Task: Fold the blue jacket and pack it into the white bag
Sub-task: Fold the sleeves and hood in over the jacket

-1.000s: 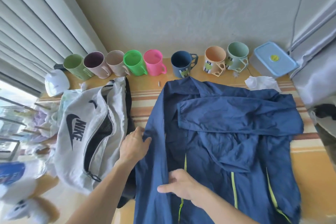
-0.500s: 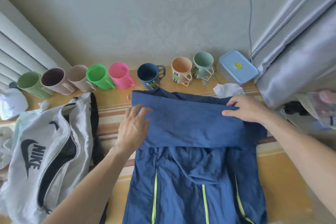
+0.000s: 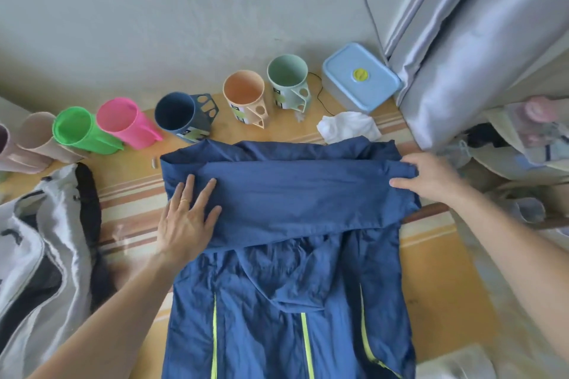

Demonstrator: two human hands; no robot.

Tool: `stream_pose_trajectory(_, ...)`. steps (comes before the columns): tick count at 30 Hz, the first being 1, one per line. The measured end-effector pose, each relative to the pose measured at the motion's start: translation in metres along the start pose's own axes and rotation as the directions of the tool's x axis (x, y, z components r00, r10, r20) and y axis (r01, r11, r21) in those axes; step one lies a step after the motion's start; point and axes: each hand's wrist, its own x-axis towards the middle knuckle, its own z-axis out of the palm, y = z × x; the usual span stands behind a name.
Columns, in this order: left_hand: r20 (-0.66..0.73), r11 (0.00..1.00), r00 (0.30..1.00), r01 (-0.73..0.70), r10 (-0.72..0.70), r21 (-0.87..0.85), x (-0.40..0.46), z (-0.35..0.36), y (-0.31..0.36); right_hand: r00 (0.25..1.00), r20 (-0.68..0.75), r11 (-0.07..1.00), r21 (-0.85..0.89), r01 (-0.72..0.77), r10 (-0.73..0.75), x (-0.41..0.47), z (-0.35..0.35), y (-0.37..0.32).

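The blue jacket (image 3: 286, 280) lies spread on the striped table (image 3: 437, 271), its yellow-green zips running toward the near edge. Across its upper part a folded band of cloth lies side to side, as it did half a second ago. The left hand (image 3: 187, 218) rests flat and open on the left end of that band, fingers spread, slightly lower on the cloth than before. The right hand (image 3: 431, 177) closes on the right end, pinching the fold; earlier it lay looser on top. The white bag (image 3: 40, 255) lies at the left, just beside the jacket and apart from both hands. Beyond the jacket a crumpled white cloth (image 3: 348, 129) touches its far edge. Along the wall stand the green cup (image 3: 80, 135), pink cup (image 3: 126, 121), dark blue cup (image 3: 181, 117), peach cup (image 3: 246, 98), pale green cup (image 3: 288, 78) and a blue-lidded box (image 3: 360, 78).
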Motion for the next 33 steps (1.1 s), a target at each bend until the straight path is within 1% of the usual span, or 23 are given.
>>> stream_pose_trajectory(1,-0.057,0.998,0.997,0.051,-0.054,-0.038,-0.006,-0.002,0.005,0.996,-0.085,0.999,-0.013,-0.037,0.036,-0.004,0.008,0.0)
stream_pose_trajectory(2,-0.102,0.985,0.984,0.134,-0.145,-0.107,-0.012,-0.004,0.009,0.984,-0.153,0.995,0.047,-0.085,0.091,-0.01,0.016,-0.001)
stream_pose_trajectory(3,-0.12,0.951,0.958,0.233,-0.261,-0.205,-0.017,-0.007,0.013,0.968,-0.187,0.978,0.156,-0.138,0.167,-0.016,0.025,-0.004)
stream_pose_trajectory(4,-0.1,0.888,0.92,0.332,-0.379,-0.317,-0.019,-0.01,0.015,0.952,-0.191,0.949,0.252,-0.189,0.241,-0.022,0.032,-0.008)
stream_pose_trajectory(5,-0.044,0.816,0.886,0.405,-0.462,-0.411,-0.018,-0.01,0.013,0.944,-0.175,0.926,0.31,-0.217,0.28,-0.024,0.041,-0.009)
stream_pose_trajectory(6,0.014,0.768,0.873,0.436,-0.487,-0.47,-0.015,-0.01,0.009,0.944,-0.159,0.914,0.341,-0.221,0.288,-0.025,0.049,-0.011)
stream_pose_trajectory(7,0.047,0.75,0.882,0.425,-0.469,-0.507,-0.013,-0.011,0.005,0.948,-0.156,0.908,0.365,-0.205,0.277,-0.023,0.056,-0.01)
stream_pose_trajectory(9,0.037,0.761,0.898,0.392,-0.438,-0.517,-0.01,-0.018,-0.004,0.962,-0.166,0.919,0.368,-0.145,0.218,-0.017,0.062,-0.015)
stream_pose_trajectory(10,0.004,0.771,0.893,0.391,-0.45,-0.502,-0.012,-0.024,-0.007,0.967,-0.19,0.938,0.332,-0.098,0.168,-0.017,0.062,-0.019)
stream_pose_trajectory(12,-0.134,0.805,0.867,0.375,-0.48,-0.46,-0.022,-0.037,-0.015,0.964,-0.259,0.961,0.277,0.019,0.056,-0.017,0.059,-0.035)
stream_pose_trajectory(15,-0.298,0.833,0.821,0.333,-0.487,-0.441,-0.04,-0.047,-0.035,0.937,-0.345,0.941,0.294,0.169,-0.06,-0.018,0.052,-0.066)
stream_pose_trajectory(16,-0.319,0.83,0.81,0.325,-0.492,-0.454,-0.044,-0.047,-0.041,0.928,-0.364,0.93,0.307,0.203,-0.082,-0.016,0.053,-0.074)
stream_pose_trajectory(18,-0.301,0.795,0.8,0.322,-0.519,-0.514,-0.054,-0.043,-0.048,0.907,-0.406,0.922,0.297,0.246,-0.111,-0.014,0.059,-0.089)
stream_pose_trajectory(20,-0.288,0.803,0.811,0.325,-0.508,-0.5,-0.073,-0.035,-0.044,0.873,-0.455,0.941,0.183,0.285,-0.176,-0.027,0.072,-0.095)
stream_pose_trajectory(21,-0.299,0.833,0.827,0.316,-0.476,-0.454,-0.086,-0.029,-0.04,0.838,-0.487,0.935,0.106,0.337,-0.247,-0.039,0.082,-0.094)
stream_pose_trajectory(22,-0.309,0.872,0.852,0.289,-0.423,-0.396,-0.102,-0.023,-0.034,0.784,-0.51,0.907,0.015,0.42,-0.355,-0.055,0.096,-0.09)
stream_pose_trajectory(23,-0.313,0.911,0.882,0.248,-0.353,-0.33,-0.119,-0.015,-0.027,0.727,-0.495,0.858,-0.081,0.507,-0.476,-0.073,0.113,-0.083)
stream_pose_trajectory(24,-0.305,0.944,0.912,0.196,-0.274,-0.265,-0.137,-0.005,-0.021,0.684,-0.437,0.799,-0.162,0.58,-0.584,-0.093,0.132,-0.073)
stream_pose_trajectory(26,-0.241,0.984,0.962,0.094,-0.13,-0.154,-0.169,0.02,-0.01,0.67,-0.229,0.707,-0.256,0.659,-0.707,-0.127,0.169,-0.049)
stream_pose_trajectory(28,-0.114,0.996,0.991,0.061,-0.068,-0.063,-0.198,0.046,-0.004,0.698,-0.025,0.664,-0.332,0.669,-0.716,-0.152,0.199,-0.022)
stream_pose_trajectory(29,-0.063,0.998,0.996,0.057,-0.058,-0.017,-0.211,0.056,-0.002,0.718,0.033,0.66,-0.366,0.656,-0.695,-0.161,0.208,-0.011)
stream_pose_trajectory(31,-0.025,0.996,0.997,0.072,-0.071,0.053,-0.234,0.069,-0.003,0.749,0.065,0.674,-0.391,0.627,-0.659,-0.173,0.214,0.008)
stream_pose_trajectory(33,-0.032,0.987,0.986,0.163,-0.162,0.012,-0.253,0.074,-0.006,0.802,-0.001,0.759,-0.321,0.566,-0.598,-0.188,0.212,0.021)
